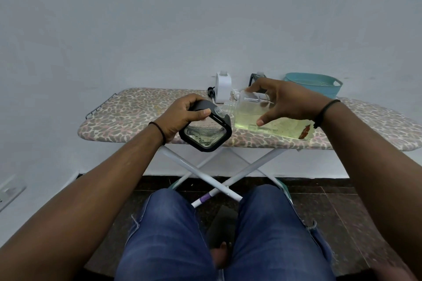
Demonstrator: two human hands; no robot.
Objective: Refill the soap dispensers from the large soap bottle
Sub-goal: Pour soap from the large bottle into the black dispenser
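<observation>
A: Soap first: where is it?
B: Large soap bottle (269, 118) lies tilted above the ironing board's (127, 112) front edge, right hand (290, 102) fingers curled round it, neck meeting the black dispenser (205, 132).
A: Left hand (182, 116)?
B: Fingers grip that dispenser.

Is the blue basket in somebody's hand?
No, the blue basket sits by itself at the back of the ironing board, and neither hand touches it.

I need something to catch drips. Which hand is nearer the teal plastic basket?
Right. The right hand, gripping the large clear soap bottle, is just left of the teal plastic basket; the left hand is much farther left.
</observation>
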